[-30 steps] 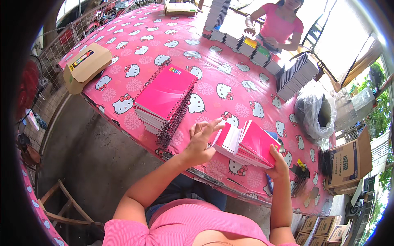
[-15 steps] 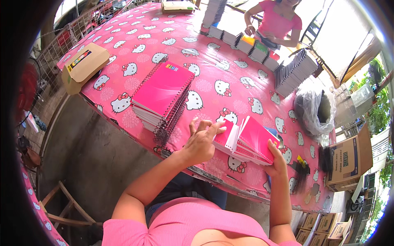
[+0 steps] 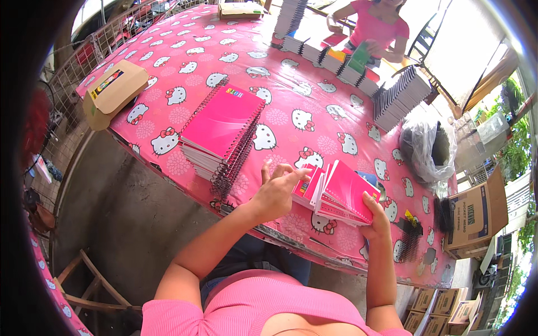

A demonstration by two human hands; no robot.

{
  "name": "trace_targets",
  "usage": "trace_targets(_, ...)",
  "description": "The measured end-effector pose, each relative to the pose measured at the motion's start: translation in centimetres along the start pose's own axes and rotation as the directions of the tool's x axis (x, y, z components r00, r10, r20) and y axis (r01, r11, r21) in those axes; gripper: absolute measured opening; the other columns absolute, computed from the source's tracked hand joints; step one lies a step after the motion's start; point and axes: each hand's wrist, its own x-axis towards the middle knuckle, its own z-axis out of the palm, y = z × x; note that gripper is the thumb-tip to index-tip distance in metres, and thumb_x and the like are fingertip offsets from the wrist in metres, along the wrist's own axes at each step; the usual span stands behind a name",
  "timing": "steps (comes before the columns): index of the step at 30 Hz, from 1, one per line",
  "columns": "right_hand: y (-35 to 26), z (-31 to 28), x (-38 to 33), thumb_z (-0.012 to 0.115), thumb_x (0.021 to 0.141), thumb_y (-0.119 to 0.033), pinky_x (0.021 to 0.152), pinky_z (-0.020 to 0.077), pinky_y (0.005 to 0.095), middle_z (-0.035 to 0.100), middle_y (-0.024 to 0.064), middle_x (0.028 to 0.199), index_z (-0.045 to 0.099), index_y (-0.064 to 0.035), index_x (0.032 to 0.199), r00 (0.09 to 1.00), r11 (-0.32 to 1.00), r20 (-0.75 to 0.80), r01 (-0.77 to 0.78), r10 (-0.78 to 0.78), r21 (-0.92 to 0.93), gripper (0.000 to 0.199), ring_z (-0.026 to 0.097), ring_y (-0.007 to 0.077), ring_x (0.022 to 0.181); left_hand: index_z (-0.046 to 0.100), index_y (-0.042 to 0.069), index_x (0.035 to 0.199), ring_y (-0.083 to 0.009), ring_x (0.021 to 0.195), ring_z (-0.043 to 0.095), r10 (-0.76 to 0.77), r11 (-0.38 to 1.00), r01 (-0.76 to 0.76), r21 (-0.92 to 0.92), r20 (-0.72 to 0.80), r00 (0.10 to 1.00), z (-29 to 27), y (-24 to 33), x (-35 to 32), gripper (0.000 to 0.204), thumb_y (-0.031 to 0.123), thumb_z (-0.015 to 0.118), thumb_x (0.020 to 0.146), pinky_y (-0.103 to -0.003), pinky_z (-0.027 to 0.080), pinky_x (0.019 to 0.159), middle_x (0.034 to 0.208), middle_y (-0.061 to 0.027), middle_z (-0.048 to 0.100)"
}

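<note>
In front of me lies a loose stack of small pink-covered memo pads (image 3: 346, 192), unbound, with punched holes along the near edge. My right hand (image 3: 377, 217) grips its right end, thumb on top of the cover. More pink-covered pads (image 3: 305, 187) lean at the left end of the stack, separated by a gap. My left hand (image 3: 276, 193) is over that end, fingers apart, the forefinger at the cover's edge. To the left stands a pile of spiral-bound pink notebooks (image 3: 224, 120), coils showing on both sides.
Black wire coils (image 3: 412, 241) lie at the table's right edge, near a cardboard box (image 3: 476, 218). Behind them is a clear plastic bag (image 3: 434, 148). A brown carton (image 3: 115, 92) sits far left. Across the table, a person in pink handles notebooks beside tall notebook stacks (image 3: 400, 98).
My left forefinger has shifted slightly off the left pads, whose cover shows more now. The right hand keeps its hold. Across the table, the person has lifted a green-covered notebook.
</note>
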Motion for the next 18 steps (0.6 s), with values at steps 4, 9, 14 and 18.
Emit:
trace_targets(4, -0.7, 0.3, -1.6, 0.067, 0.088, -0.016, 0.079, 0.0550, 0.0340, 0.065, 0.0106, 0.105, 0.053, 0.0021, 0.118, 0.998, 0.999, -0.051, 0.039, -0.040, -0.020, 0.038, 0.066, 0.0191, 0.089, 0.042, 0.014, 0.139, -0.0233, 0.119, 0.043, -0.018, 0.997, 0.017, 0.072, 0.005, 1.000, -0.2, -0.4, -0.5, 0.078, -0.011, 0.048, 0.065, -0.052, 0.008, 0.111, 0.121, 0.0049, 0.062)
trace_targets(9, -2.1, 1.9, -7.5, 0.079, 0.076, -0.015, 0.082, 0.0534, 0.0327, 0.064, 0.0107, 0.105, 0.052, 0.0033, 0.121, 0.906, 0.889, 0.022, 0.418, -0.422, -0.188, 0.056, 0.066, 0.0209, 0.092, 0.032, 0.007, 0.143, -0.0252, 0.131, 0.037, 0.064, 0.878, -0.171, -0.447, -0.245, 0.967, -1.7, 2.2, -0.2, 0.070, -0.004, 0.055, 0.078, -0.050, 0.017, 0.113, 0.135, -0.0109, 0.050)
trace_targets(14, 0.2, 4.2, -9.0, 0.093, 0.056, -0.024, 0.089, 0.0484, 0.0310, 0.059, 0.0070, 0.110, 0.044, -0.0010, 0.125, 0.879, 0.827, 0.118, 0.476, -0.463, -0.300, 0.088, 0.058, 0.0169, 0.103, 0.013, 0.001, 0.148, -0.0301, 0.134, 0.034, -0.023, 0.650, 0.048, -0.758, 0.044, 0.999, -1.5, 6.9, -1.7, 0.101, 0.026, 0.080, 0.076, -0.042, 0.028, 0.111, 0.144, -0.0207, 0.033)
trace_targets(18, 4.1, 2.6, -8.5, 0.093, 0.057, -0.028, 0.093, 0.0457, 0.0355, 0.050, 0.0098, 0.119, 0.035, -0.0036, 0.130, 0.720, 0.638, 0.273, 0.693, -0.638, -0.335, 0.097, 0.053, 0.0208, 0.110, 0.013, 0.003, 0.148, -0.0275, 0.129, 0.039, 0.090, 0.849, -0.054, -0.525, 0.044, 0.995, -0.6, 7.3, -3.6, 0.111, 0.022, 0.088, 0.068, -0.041, 0.031, 0.108, 0.136, -0.0179, 0.037)
